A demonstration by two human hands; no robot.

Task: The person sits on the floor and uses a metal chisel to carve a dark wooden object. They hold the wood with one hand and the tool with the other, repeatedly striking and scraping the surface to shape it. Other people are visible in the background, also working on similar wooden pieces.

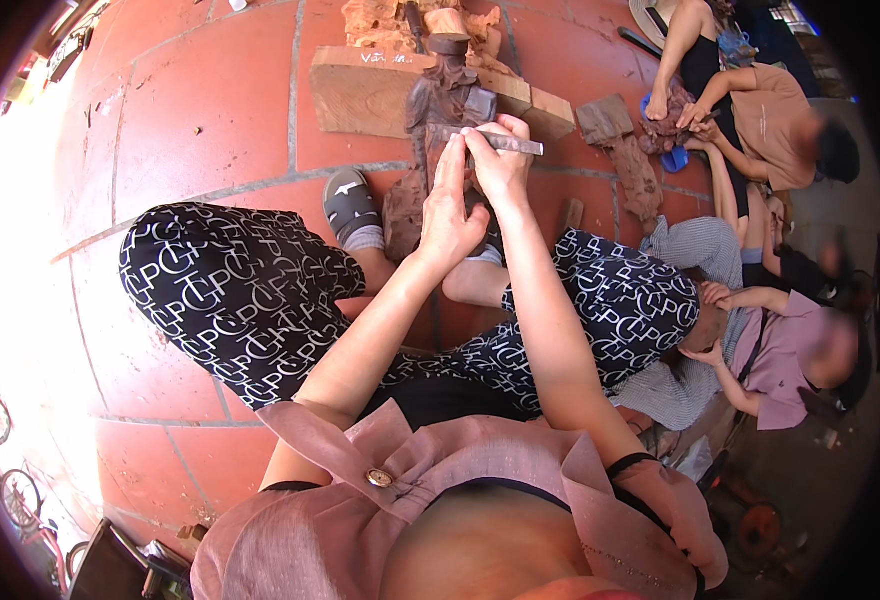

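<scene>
A dark brown carved wooden figure (444, 88) stands upright on the floor between my feet, with a hat-like top and a rough, wider base. My right hand (500, 165) is closed around a flat, pale grey strip-like tool (516, 143), whose squared end sticks out to the right. Its exact kind is unclear. My left hand (450, 212) lies against the figure, index and middle fingers stretched toward the tool's left end and thumb apart. Both hands hide the figure's middle.
Behind the figure lie pale wooden blocks (360, 100) and an orange-brown rough wood piece (370, 22). Another dark carving (625, 160) rests on the red tiles to the right. Co-workers (775, 125) sit along the right side; one handles a reddish carved piece.
</scene>
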